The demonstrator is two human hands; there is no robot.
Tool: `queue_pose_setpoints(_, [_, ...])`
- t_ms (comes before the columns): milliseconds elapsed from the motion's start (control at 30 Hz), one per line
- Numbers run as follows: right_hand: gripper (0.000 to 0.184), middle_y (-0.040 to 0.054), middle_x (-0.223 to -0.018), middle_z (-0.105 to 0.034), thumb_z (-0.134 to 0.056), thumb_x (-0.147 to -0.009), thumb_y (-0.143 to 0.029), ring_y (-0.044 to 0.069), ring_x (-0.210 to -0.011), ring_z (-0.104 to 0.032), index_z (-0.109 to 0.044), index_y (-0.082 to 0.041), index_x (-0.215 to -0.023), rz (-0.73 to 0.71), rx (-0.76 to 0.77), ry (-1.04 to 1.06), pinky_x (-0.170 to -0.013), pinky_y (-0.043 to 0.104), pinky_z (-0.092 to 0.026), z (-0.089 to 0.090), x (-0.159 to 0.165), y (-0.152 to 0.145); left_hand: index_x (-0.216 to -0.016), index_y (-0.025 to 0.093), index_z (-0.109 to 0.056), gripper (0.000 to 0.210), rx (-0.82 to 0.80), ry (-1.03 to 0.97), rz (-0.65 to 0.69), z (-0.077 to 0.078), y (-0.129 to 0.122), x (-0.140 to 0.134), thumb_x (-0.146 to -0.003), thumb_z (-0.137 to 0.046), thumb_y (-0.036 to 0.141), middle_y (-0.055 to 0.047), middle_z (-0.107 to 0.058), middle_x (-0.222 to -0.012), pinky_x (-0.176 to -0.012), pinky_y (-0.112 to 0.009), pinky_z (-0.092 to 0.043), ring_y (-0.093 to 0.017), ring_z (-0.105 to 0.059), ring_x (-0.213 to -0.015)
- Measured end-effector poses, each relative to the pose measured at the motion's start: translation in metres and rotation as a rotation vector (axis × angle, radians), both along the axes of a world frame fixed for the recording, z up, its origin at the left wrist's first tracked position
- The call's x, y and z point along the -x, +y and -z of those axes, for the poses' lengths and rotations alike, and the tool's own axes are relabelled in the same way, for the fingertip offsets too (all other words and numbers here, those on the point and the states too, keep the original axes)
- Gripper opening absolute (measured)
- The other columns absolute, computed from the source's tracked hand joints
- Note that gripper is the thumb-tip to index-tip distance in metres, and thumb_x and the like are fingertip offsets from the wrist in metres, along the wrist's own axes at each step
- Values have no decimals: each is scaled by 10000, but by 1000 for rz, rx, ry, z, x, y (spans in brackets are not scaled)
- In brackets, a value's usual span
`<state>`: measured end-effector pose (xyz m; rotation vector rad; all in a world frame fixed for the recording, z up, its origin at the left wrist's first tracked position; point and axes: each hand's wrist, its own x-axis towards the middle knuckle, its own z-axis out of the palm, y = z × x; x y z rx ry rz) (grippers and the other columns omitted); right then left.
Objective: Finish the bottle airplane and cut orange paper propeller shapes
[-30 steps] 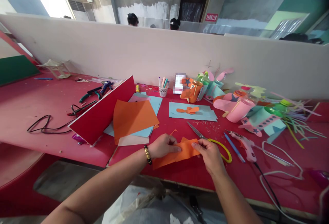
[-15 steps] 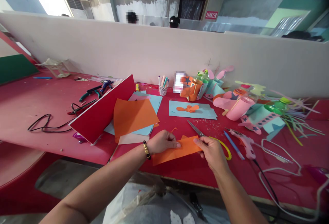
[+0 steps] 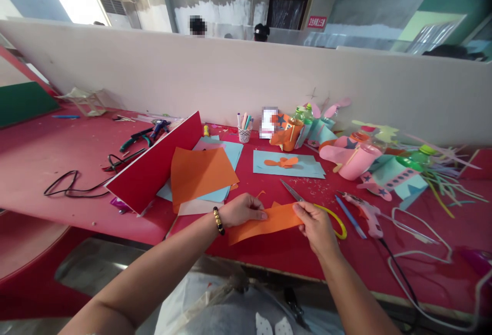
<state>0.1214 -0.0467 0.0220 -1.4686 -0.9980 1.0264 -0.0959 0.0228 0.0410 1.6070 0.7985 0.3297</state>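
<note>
An orange strip of paper (image 3: pixel 269 225) is stretched between my two hands above the front of the red table. My left hand (image 3: pixel 244 211) pinches its upper middle, thumb on top. At the strip's right end, my right hand (image 3: pixel 313 222) grips it between thumb and fingers. Scissors with yellow handles (image 3: pixel 342 224) lie just beyond my right hand, which hides part of them. A larger orange sheet (image 3: pixel 203 173) rests on light blue and pink paper to the left. Farther back, an orange propeller-shaped cutout (image 3: pixel 282 162) lies on a light blue sheet (image 3: pixel 307 166).
At the right lie a blue pen (image 3: pixel 350 217) and a pink glue gun (image 3: pixel 367 214) with its cord. Decorated bottle crafts (image 3: pixel 357 158) stand along the white partition (image 3: pixel 230 78), near a pen cup (image 3: pixel 244 134). A red board (image 3: pixel 157 165) stands upright on the left; pliers (image 3: pixel 136 139) lie behind it.
The orange strip has tilted slightly, its right end and lower edge a little higher. My right hand has shifted slightly; both hands keep their hold.
</note>
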Motion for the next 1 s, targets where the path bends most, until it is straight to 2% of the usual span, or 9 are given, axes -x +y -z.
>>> queue_pose_setpoints(200, [352,-55,-493,-407,-603,-774,-520,84,-395,-362,-660,-176,-814,11,-42,-138,-354,199,-286,-2,-10,2,-659,137,-571,450,-20,31,36,-1,6,1,-679,-630,583,40,-440,-541,-465,-213,-259,-71,-352,-493])
queue_pose_setpoints(267, [359,-46,-472,-427,-538,-818,-514,109,-402,-403,-657,-177,-844,92,-85,-295,-383,221,-329,-3,-27,2,-626,141,-550,454,-30,28,7,-2,6,4,-668,-641,584,46,-415,-522,-457,-215,-241,-67,-333,-483])
queue_pose_setpoints(333, [320,3,-558,-550,-513,-837,-466,153,-498,-521,-653,-180,-865,127,-134,-556,-497,264,-430,-1,-50,0,-620,144,-539,451,1,6,-38,-3,5,7,-658,-655,578,47,-418,-521,-453,-216,-236,-67,-334,-479])
queue_pose_setpoints(467, [276,111,-912,-660,-592,-727,-306,269,-845,-619,-642,-172,-963,-33,-135,-1045,-751,374,-481,14,-88,-7,-654,141,-554,417,94,-80,-128,-2,1,10,-657,-678,539,36,-477,-555,-458,-213,-260,-71,-380,-486])
queue_pose_setpoints(600, [376,129,-945,-650,-550,-637,-162,283,-909,-618,-630,-142,-1004,-125,18,-1196,-800,381,-472,27,-96,-9,-668,133,-576,397,208,-150,-214,4,-1,5,-637,-709,506,18,-537,-583,-475,-213,-304,-82,-445,-501])
queue_pose_setpoints(767, [329,92,-859,-674,-615,-544,-219,265,-766,-623,-649,-182,-869,-65,104,-924,-715,375,-478,19,-100,-12,-695,133,-599,395,320,-197,-284,10,6,0,-594,-749,483,2,-591,-616,-506,-215,-365,-98,-508,-529])
queue_pose_setpoints(867, [301,34,-627,-630,-679,-573,-413,221,-573,-573,-635,-205,-786,-66,217,-441,-550,335,-451,9,-99,-33,-711,132,-613,387,333,-204,-283,9,14,1,-595,-754,473,-8,-620,-638,-519,-220,-387,-110,-543,-544])
queue_pose_setpoints(933, [392,-2,-505,-534,-650,-623,-571,152,-400,-431,-616,-218,-791,-98,303,-95,-412,281,-333,2,-90,-55,-711,129,-615,383,341,-224,-276,7,20,3,-593,-762,462,-15,-631,-643,-521,-225,-396,-114,-557,-543])
queue_pose_setpoints(1000, [484,42,-656,-591,-584,-652,-671,127,-401,-404,-615,-239,-867,-131,255,161,-396,268,-282,-5,-75,-76,-723,127,-615,376,368,-260,-277,8,24,4,-598,-767,448,-22,-641,-653,-532,-235,-415,-120,-570,-546])
